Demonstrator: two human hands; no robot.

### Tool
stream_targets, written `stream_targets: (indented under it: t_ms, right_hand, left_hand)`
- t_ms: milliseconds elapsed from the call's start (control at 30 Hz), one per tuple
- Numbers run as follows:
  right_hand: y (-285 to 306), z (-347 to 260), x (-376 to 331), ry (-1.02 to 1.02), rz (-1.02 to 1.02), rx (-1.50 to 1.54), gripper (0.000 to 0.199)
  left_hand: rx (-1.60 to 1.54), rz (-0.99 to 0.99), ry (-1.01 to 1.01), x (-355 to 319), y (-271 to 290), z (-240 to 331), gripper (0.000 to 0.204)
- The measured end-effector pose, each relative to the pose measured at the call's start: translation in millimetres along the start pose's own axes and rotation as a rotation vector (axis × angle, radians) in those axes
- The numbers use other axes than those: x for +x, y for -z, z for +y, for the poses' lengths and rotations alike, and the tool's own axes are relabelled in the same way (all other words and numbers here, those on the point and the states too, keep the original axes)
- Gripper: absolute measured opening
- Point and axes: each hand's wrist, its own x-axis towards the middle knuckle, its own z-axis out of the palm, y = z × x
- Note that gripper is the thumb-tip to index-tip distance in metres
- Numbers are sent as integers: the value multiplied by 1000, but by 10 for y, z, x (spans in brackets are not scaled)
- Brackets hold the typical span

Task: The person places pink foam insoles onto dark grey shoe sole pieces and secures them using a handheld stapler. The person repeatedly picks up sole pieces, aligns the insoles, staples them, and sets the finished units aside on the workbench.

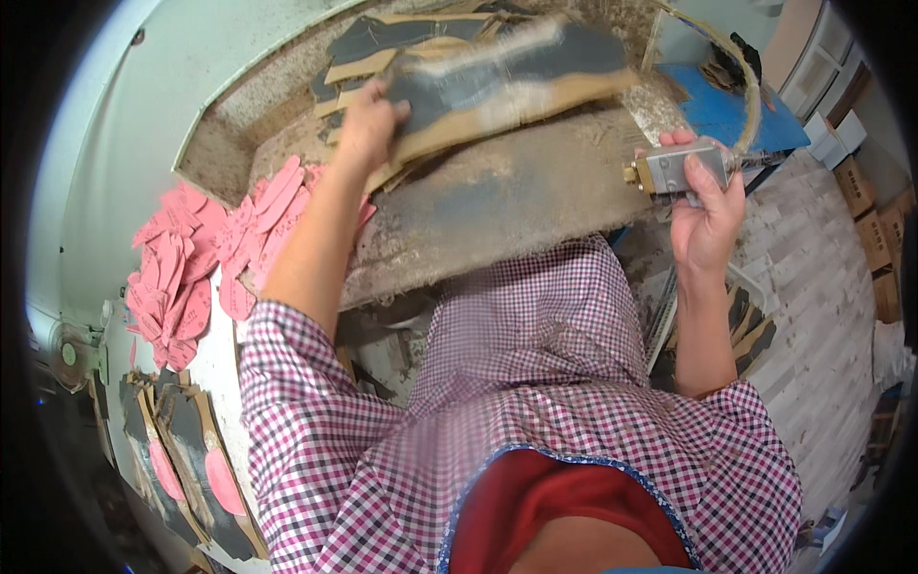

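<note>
My left hand [371, 124] is closed on the left end of a long, wavy-edged sheet [569, 72], dark grey with a tan border. The sheet is smeared by motion, over the far part of a grimy worktable [516, 191]. Behind my fingers lie several more grey and tan sheets [387, 43]. On the right, raised beside the table's edge, my right hand [706, 196] grips a small metal spray gun [681, 167]. Its brass nozzle points left, and a clear yellowish hose [753, 110] runs up from behind it.
Pink shaped pieces [172, 277] are heaped at the left. Grey and tan sheets bearing pink patches [186, 459] lie on a white surface below them. A blue surface [703, 105] adjoins the table at the right. Cardboard boxes [872, 239] stand along the far right floor.
</note>
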Motion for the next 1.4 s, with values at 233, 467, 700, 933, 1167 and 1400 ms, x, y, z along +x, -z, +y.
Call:
stream_targets:
  t_ms: [233,467,700,933,1167,1400]
  right_hand:
    - [117,-29,-78,-11,-4,12,34]
    - [145,-123,-98,7,-53,76,26]
    - [205,-23,-81,-117,-80,70,29]
    - [97,435,325,-287,72,147,40]
    - [181,708,481,-382,162,199,45]
    - [334,774,546,-422,207,238,40]
  left_hand:
    - [-262,-215,65,-287,17,382,37]
    - [-602,-356,101,-678,55,815,33]
    - [-463,-171,350,-1280,114,11,46]
    - [337,141,-226,-1731,548,-95,28]
    - [1028,78,-91,-1573,1229,-103,65]
    - [819,25,128,-1463,1350,-27,63]
